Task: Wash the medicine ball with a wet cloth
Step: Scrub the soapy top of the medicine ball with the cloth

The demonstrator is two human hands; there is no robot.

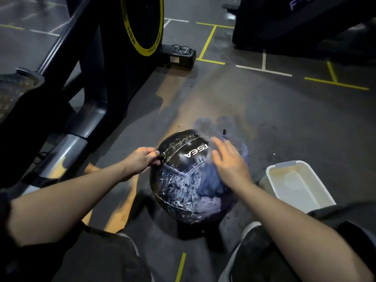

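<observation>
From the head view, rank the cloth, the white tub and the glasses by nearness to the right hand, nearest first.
1. Cloth: on the ball, directly under the right hand.
2. White tub: on the floor just right of that hand.
3. Glasses: far ahead, resting on the exercise machine's base.
</observation>
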